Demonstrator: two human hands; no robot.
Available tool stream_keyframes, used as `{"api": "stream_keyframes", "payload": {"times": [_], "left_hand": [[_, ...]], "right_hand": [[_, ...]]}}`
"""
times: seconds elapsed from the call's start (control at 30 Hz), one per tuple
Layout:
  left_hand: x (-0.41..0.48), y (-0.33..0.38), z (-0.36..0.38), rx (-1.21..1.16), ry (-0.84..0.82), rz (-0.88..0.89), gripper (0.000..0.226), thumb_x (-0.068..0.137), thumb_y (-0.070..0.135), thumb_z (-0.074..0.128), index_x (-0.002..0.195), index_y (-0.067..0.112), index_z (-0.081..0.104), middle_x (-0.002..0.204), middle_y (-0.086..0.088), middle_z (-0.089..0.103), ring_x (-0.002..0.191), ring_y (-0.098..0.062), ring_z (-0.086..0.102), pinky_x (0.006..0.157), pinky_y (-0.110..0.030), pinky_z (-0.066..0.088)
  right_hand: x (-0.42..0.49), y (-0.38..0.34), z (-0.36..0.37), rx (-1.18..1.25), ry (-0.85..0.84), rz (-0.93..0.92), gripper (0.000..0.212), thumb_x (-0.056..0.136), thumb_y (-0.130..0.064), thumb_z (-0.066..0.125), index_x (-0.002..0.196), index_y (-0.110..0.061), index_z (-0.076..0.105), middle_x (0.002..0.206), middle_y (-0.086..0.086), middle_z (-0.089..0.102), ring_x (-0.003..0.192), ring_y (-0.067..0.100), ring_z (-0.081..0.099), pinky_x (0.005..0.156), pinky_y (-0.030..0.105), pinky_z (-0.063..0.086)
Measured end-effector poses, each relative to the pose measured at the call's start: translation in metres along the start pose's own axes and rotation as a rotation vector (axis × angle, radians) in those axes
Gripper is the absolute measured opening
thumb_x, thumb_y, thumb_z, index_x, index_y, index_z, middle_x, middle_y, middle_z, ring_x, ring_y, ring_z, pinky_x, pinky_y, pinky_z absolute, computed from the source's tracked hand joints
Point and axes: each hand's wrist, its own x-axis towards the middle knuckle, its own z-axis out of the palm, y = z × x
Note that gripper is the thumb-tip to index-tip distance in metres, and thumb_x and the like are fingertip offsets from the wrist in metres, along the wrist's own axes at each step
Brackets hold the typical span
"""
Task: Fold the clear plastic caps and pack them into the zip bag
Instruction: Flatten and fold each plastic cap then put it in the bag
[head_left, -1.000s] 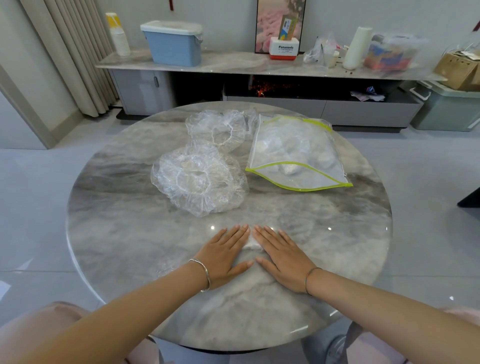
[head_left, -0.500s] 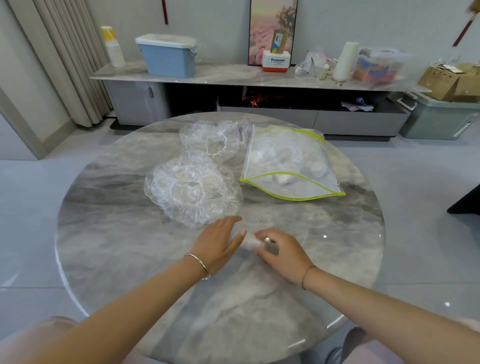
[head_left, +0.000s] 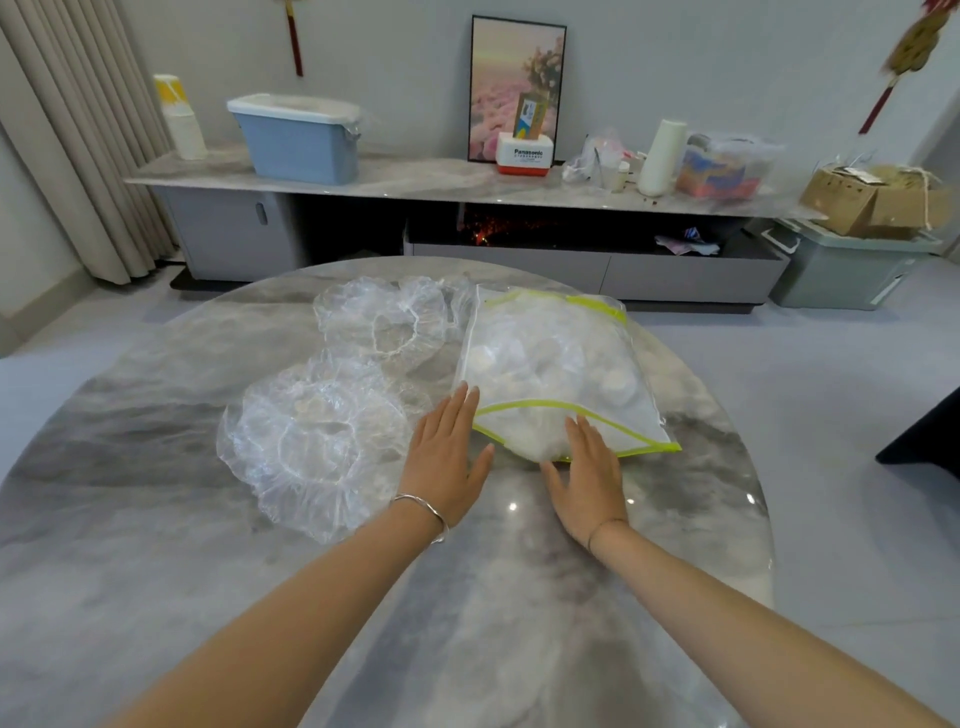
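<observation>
Zip bag (head_left: 550, 358) mouth faces person; left hand (head_left: 447, 457) & right hand (head_left: 587, 478), fingers straight, prob. push folded cap (head_left: 532, 441) in.

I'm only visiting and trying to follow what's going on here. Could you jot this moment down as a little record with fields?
Surface: round grey marble table
Bag: clear zip bag with yellow-green edges, lying flat, pale bundles inside
Loose cap 1: nearer clear plastic cap, unfolded, left of the bag
Loose cap 2: farther clear plastic cap, unfolded, beside the bag's far left side
Left hand: flat, fingertips at the bag's left edge
Right hand: flat, fingers on the bag's near edge
Left to pack: both loose caps
</observation>
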Motion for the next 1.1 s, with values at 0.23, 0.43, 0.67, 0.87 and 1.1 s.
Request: {"api": "stream_keyframes", "payload": {"times": [0.23, 0.43, 0.67, 0.87, 1.1], "left_hand": [[0.045, -0.003, 0.017, 0.175, -0.135, 0.026, 0.069, 0.097, 0.028, 0.042, 0.149, 0.031, -0.002, 0.158, 0.007, -0.006, 0.145, -0.016, -0.004, 0.118, -0.034, 0.0], [0.055, -0.013, 0.023, 0.117, -0.094, -0.015, 0.049, 0.103, 0.026, 0.027, 0.149, 0.03, 0.011, 0.157, 0.008, 0.015, 0.143, -0.013, 0.015, 0.112, -0.025, 0.011], [0.056, -0.021, 0.023, 0.032, -0.07, 0.011, 0.044, 0.103, 0.027, 0.026, 0.147, 0.034, 0.021, 0.154, 0.01, 0.023, 0.141, -0.015, 0.02, 0.111, -0.024, 0.018], [0.058, -0.02, 0.018, -0.016, -0.045, 0.009, 0.043, 0.103, 0.03, 0.024, 0.145, 0.039, 0.02, 0.153, 0.014, 0.025, 0.141, -0.009, 0.021, 0.108, -0.017, 0.018], [0.06, -0.017, 0.017, -0.07, -0.073, -0.012, 0.043, 0.103, 0.031, 0.023, 0.146, 0.037, 0.022, 0.152, 0.013, 0.027, 0.141, -0.008, 0.021, 0.107, -0.019, 0.024]], "right_hand": [[-0.007, 0.005, 0.013, -0.125, 0.003, -0.338, 0.054, 0.093, -0.04, 0.024, 0.145, -0.027, 0.034, 0.155, -0.002, 0.02, 0.142, 0.017, 0.016, 0.112, 0.031, 0.004], [0.017, 0.001, 0.016, -0.198, -0.157, -0.375, 0.08, 0.082, -0.057, -0.011, 0.15, -0.024, 0.014, 0.154, -0.011, -0.009, 0.146, 0.012, -0.005, 0.111, 0.027, -0.015], [0.076, -0.029, 0.031, -0.299, -0.126, -0.425, 0.067, 0.091, -0.045, 0.002, 0.149, -0.016, 0.018, 0.157, 0.0, 0.013, 0.145, 0.021, -0.002, 0.115, 0.034, -0.011], [0.132, -0.046, 0.039, -0.425, -0.249, -0.265, 0.055, 0.1, -0.041, 0.007, 0.15, -0.025, -0.01, 0.156, -0.005, -0.02, 0.143, 0.018, -0.021, 0.114, 0.04, -0.013], [0.072, -0.026, 0.014, -0.009, -0.101, -0.429, 0.065, 0.093, -0.055, 0.002, 0.147, -0.029, 0.027, 0.157, -0.008, 0.011, 0.145, 0.012, 0.003, 0.115, 0.025, -0.006]]}}
